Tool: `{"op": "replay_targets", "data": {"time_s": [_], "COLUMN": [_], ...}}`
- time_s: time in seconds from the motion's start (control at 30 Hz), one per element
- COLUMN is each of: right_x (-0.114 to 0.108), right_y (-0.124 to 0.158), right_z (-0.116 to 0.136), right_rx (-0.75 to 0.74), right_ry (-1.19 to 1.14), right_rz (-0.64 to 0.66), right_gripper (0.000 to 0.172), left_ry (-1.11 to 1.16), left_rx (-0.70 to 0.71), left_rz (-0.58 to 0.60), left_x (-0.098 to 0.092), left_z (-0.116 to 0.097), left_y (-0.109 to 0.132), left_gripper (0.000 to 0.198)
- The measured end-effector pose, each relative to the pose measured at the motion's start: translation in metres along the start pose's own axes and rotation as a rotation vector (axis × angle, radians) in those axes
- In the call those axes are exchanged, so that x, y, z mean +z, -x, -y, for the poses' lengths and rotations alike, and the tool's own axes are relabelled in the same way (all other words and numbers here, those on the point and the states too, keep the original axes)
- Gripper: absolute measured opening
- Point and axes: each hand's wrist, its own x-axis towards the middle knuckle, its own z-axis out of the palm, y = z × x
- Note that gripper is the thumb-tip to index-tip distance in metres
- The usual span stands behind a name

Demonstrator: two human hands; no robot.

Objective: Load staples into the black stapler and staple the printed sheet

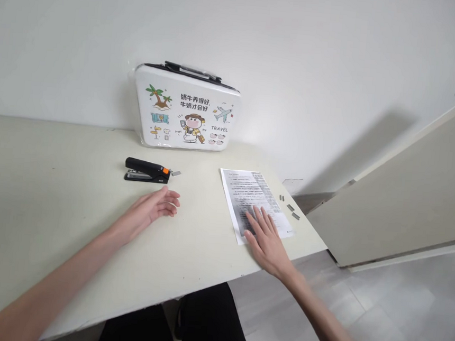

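My right hand (265,240) lies with fingers spread on the lower part of a printed sheet of paper (245,193) at the table's right end. My left hand (155,206) rests on its side on the tabletop, fingers loosely curved and apart, holding nothing. Just beyond it lies a black stapler (146,171) with an orange patch at its right end. A small strip of staples (176,173) sits by that end. Right of the paper are several more short staple strips (290,208), close to the table edge.
A white case (189,109) with cartoon travel prints and a black handle stands upright against the wall at the back of the pale table (51,187). A light panel (401,185) like a door is on the right, above the grey floor (398,307).
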Motion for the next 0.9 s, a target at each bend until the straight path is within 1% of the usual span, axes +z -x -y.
{"op": "replay_targets", "data": {"time_s": [0.1,0.2,0.3,0.4,0.47,0.53,0.57,0.63,0.67,0.77,0.83,0.9], "right_x": [-0.002,-0.012,-0.023,-0.027,-0.029,-0.035,-0.04,-0.051,-0.056,-0.067,-0.068,-0.066], "right_y": [0.0,0.008,0.024,0.039,0.044,0.045,0.044,0.041,0.039,0.037,0.038,0.039], "right_z": [0.006,0.02,0.046,0.083,0.106,0.121,0.123,0.115,0.105,0.065,0.036,0.013], "right_rx": [0.014,-0.051,-0.172,-0.234,-0.245,-0.292,-0.323,-0.36,-0.349,-0.255,-0.173,-0.097], "right_ry": [0.005,0.001,-0.002,-0.012,-0.036,-0.1,-0.14,-0.2,-0.208,-0.207,-0.21,-0.216], "right_rz": [0.014,0.044,0.11,0.149,0.155,0.198,0.226,0.249,0.231,0.144,0.098,0.069], "right_gripper": [0.06,0.06,0.062,0.066,0.067,0.062,0.058,0.054,0.054,0.051,0.05,0.05], "left_ry": [-0.1,-0.276,-0.509,-0.795,-0.987,-1.156,-1.227,-1.34,-1.379,-1.429,-1.448,-1.475], "left_rx": [0.052,0.135,0.255,0.421,0.48,0.458,0.435,0.4,0.393,0.379,0.36,0.332], "left_rz": [0.0,-0.042,-0.075,-0.02,0.022,0.054,0.071,0.109,0.126,0.124,0.089,0.046], "left_x": [0.005,0.014,0.032,0.051,0.06,0.06,0.057,0.045,0.037,0.009,-0.01,-0.027], "left_z": [-0.002,0.0,0.008,0.021,0.029,0.035,0.036,0.035,0.033,0.027,0.023,0.021], "left_y": [0.006,0.016,0.03,0.044,0.051,0.057,0.061,0.07,0.076,0.095,0.106,0.116], "left_gripper": [0.044,0.041,0.034,0.029,0.035,0.049,0.056,0.066,0.068,0.067,0.064,0.064]}}
